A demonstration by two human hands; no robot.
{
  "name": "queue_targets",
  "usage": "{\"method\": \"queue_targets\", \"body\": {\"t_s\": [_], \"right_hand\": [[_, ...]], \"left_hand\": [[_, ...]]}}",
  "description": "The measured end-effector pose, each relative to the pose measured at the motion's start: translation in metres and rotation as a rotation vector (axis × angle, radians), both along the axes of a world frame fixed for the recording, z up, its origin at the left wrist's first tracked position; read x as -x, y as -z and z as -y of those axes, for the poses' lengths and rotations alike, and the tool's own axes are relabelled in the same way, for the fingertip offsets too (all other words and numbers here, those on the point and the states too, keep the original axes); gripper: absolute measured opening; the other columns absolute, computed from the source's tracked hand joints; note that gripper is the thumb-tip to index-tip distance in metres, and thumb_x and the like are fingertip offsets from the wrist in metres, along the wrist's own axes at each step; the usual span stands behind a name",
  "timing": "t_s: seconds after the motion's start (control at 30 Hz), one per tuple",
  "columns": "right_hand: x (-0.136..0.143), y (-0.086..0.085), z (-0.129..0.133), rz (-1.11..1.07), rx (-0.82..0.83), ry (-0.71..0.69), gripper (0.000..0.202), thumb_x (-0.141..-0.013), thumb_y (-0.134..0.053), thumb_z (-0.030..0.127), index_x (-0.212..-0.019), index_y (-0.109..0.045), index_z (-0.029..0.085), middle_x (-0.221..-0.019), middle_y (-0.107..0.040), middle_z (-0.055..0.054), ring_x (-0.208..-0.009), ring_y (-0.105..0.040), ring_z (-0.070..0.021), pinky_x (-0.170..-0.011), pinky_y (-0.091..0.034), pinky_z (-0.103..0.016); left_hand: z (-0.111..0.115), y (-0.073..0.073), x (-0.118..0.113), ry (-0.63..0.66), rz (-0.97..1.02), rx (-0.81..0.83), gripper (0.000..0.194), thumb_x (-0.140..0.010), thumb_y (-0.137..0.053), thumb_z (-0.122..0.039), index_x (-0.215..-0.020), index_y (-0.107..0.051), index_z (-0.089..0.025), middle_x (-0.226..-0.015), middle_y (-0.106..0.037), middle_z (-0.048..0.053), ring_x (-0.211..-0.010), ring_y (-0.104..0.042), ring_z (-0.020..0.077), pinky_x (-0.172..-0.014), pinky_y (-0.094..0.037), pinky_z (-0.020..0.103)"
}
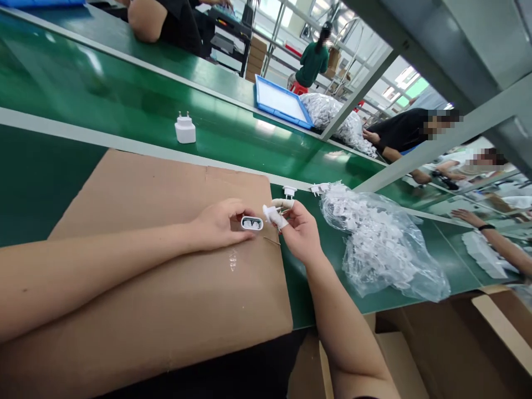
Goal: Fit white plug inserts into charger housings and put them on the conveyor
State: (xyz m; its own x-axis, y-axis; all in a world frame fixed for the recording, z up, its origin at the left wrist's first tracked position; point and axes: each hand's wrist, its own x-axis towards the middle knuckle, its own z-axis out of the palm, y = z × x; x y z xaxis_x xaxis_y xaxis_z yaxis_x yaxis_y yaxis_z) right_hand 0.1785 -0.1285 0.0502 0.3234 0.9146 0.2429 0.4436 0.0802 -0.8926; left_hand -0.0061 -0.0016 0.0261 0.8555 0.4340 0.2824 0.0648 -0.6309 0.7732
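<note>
My left hand [222, 224] is closed around a white charger housing [251, 223], its open end facing right and dark parts showing inside. Just right of it, my right hand [299, 227] pinches a small white plug cap with metal pins [271, 214]; white covers wrap some of its fingertips. A gap separates the cap from the housing. Both hands are over a cardboard sheet [166, 299]. Beyond my right hand lies another loose plug cap [290, 192]. A thin brass-coloured pin [271, 240] shows near the sheet's right edge.
A clear bag of white plug parts [386, 244] lies at the right. One charger with a two-pin plug [185, 128] stands on the green conveyor [124, 105]. Beyond are a blue tray [285, 102] and several co-workers. An open cardboard box [440, 332] sits below right.
</note>
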Motion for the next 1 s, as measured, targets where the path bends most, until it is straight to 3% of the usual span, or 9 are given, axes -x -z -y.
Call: {"method": "queue_targets", "body": {"t_s": [0.17, 0.27, 0.63, 0.83, 0.93, 1.0], "right_hand": [[0.016, -0.008, 0.006, 0.593, -0.147, -0.050, 0.028, -0.094, -0.054, 0.019, -0.119, -0.068, 0.024, -0.098, -0.068, -0.007, -0.089, -0.061, -0.0213, -0.077, -0.054, -0.036], [0.021, -0.008, 0.006, 0.783, -0.168, -0.055, 0.030, -0.094, -0.054, 0.016, -0.121, -0.066, 0.022, -0.100, -0.071, -0.009, -0.094, -0.061, -0.0239, -0.080, -0.054, -0.037], [0.026, -0.007, 0.003, 0.762, -0.105, -0.056, 0.027, -0.094, -0.050, 0.015, -0.111, -0.069, 0.024, -0.096, -0.070, -0.009, -0.090, -0.062, -0.0239, -0.079, -0.051, -0.036], [0.032, -0.010, 0.000, 0.881, -0.066, -0.041, 0.030, -0.085, -0.049, 0.007, -0.103, -0.068, 0.023, -0.091, -0.069, -0.007, -0.082, -0.059, -0.0224, -0.072, -0.045, -0.033], [0.037, -0.010, 0.000, 0.870, -0.082, 0.016, 0.028, -0.081, -0.050, 0.006, -0.097, -0.066, 0.022, -0.086, -0.068, -0.006, -0.078, -0.059, -0.0206, -0.067, -0.042, -0.030], [0.040, -0.008, 0.001, 0.812, -0.064, 0.061, 0.022, -0.080, -0.051, 0.007, -0.089, -0.064, 0.022, -0.082, -0.066, -0.005, -0.074, -0.059, -0.0195, -0.064, -0.041, -0.028]], "left_hand": [[-0.003, 0.004, -0.003, 0.009, 0.047, 0.034, 0.028, -0.083, -0.072, -0.046, -0.098, -0.070, -0.023, -0.089, -0.068, 0.001, -0.084, -0.062, 0.0192, -0.071, -0.046, 0.030], [-0.003, 0.005, -0.004, 0.011, 0.054, 0.055, 0.025, -0.083, -0.073, -0.046, -0.093, -0.070, -0.023, -0.086, -0.067, 0.000, -0.081, -0.060, 0.0185, -0.070, -0.044, 0.030], [-0.002, 0.003, -0.002, 0.000, 0.042, 0.065, 0.027, -0.083, -0.071, -0.049, -0.085, -0.070, -0.023, -0.079, -0.064, 0.001, -0.080, -0.059, 0.0192, -0.068, -0.043, 0.031], [0.000, 0.005, -0.001, -0.011, 0.044, 0.022, 0.028, -0.084, -0.069, -0.049, -0.089, -0.068, -0.022, -0.085, -0.067, 0.001, -0.082, -0.061, 0.0200, -0.071, -0.045, 0.032], [0.005, 0.005, 0.001, -0.017, 0.037, -0.107, 0.030, -0.089, -0.064, -0.048, -0.101, -0.066, -0.020, -0.096, -0.069, 0.005, -0.086, -0.061, 0.0220, -0.074, -0.048, 0.034], [0.008, 0.006, 0.002, -0.035, 0.007, -0.274, 0.028, -0.095, -0.056, -0.046, -0.096, -0.064, -0.018, -0.094, -0.068, 0.009, -0.087, -0.061, 0.0246, -0.074, -0.048, 0.036]]}}
